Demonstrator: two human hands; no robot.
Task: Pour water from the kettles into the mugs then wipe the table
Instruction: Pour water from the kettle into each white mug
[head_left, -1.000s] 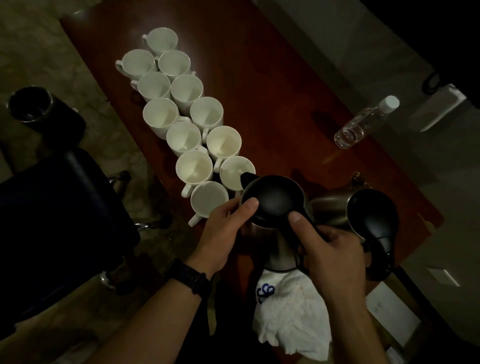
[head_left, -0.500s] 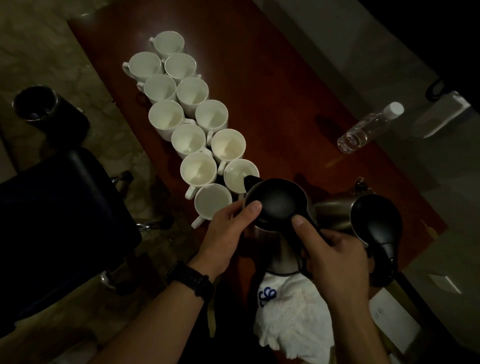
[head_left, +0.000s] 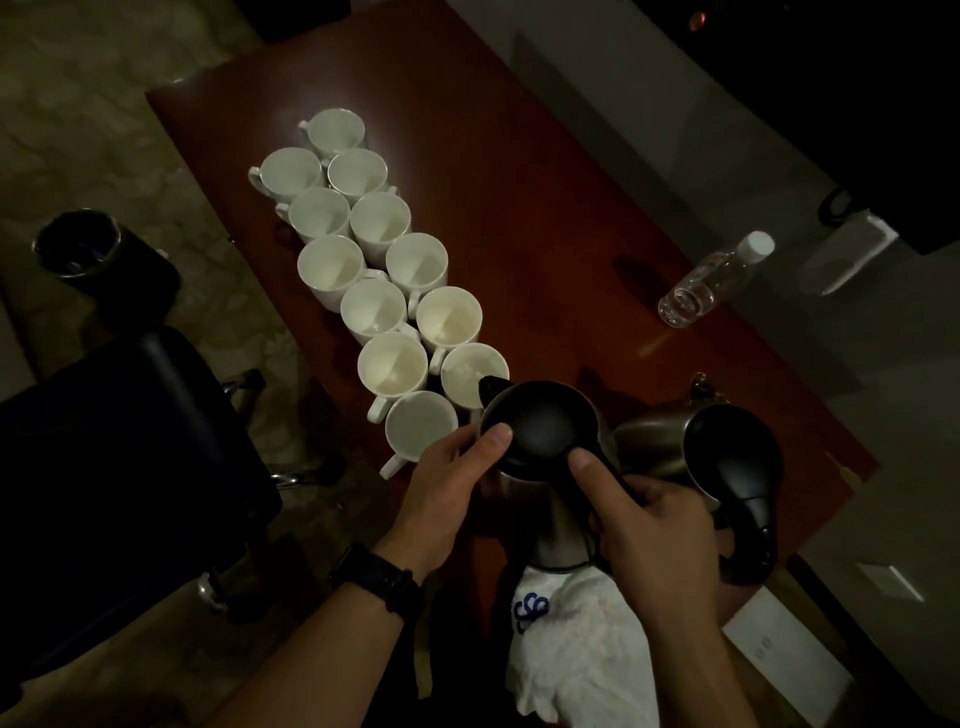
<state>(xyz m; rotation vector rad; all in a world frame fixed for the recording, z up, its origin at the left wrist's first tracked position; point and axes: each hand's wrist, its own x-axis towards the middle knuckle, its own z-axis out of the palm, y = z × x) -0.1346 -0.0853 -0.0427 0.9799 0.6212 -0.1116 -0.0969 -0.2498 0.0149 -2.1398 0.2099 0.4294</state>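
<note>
Several white mugs (head_left: 384, 314) stand in two rows along the left side of a reddish-brown table (head_left: 545, 197). A steel kettle with a black lid (head_left: 540, 423) is tilted, its spout over the near right mug (head_left: 470, 369). My right hand (head_left: 654, 530) grips its black handle, thumb near the lid. My left hand (head_left: 447, 488) holds the kettle's side, thumb on the lid's rim. A second steel kettle (head_left: 727, 452) stands to the right. A white cloth (head_left: 582, 649) lies at the near table edge below the kettle.
A clear plastic water bottle (head_left: 711, 283) lies on the table's right side. A dark chair (head_left: 114, 467) stands left of the table, with a black bin (head_left: 88, 249) beyond it. A white box (head_left: 789, 660) sits at the near right.
The kettle and both hands keep the same hold and stay over the near mugs. The camera view has shifted slightly, nothing else moved.
</note>
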